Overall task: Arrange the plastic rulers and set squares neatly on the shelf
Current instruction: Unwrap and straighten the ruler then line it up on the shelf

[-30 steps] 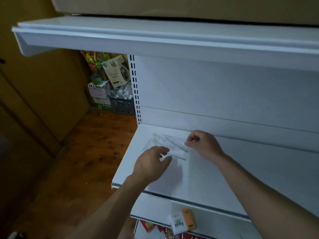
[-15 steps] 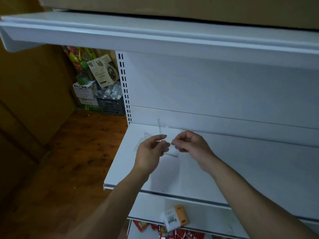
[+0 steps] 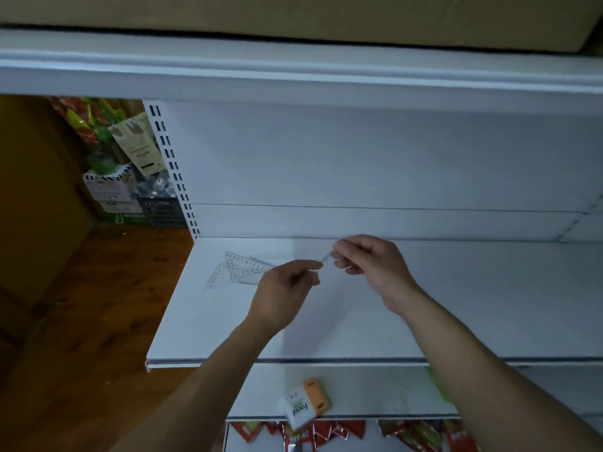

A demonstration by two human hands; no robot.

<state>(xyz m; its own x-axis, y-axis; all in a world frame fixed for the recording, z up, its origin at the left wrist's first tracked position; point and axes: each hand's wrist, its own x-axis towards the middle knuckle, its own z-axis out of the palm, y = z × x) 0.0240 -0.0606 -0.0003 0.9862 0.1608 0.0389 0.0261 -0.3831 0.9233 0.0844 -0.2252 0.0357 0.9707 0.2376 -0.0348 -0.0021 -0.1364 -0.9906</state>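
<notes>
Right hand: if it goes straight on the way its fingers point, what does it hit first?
Its fingers point left. The right hand, which pinches the clear plastic piece, would probably meet the left hand first, at the piece's other end. The set squares lie further left; depth is unclear.

White shelf (image 3: 228, 334), clear set squares (image 3: 239, 268) with dark scale marks, white-and-orange pack (image 3: 305, 402), reddish-brown wood floor (image 3: 98, 305)

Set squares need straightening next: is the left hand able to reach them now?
Likely yes: the set squares lie uncovered on the shelf beside the left hand, though it pinches a clear ruler.
</notes>
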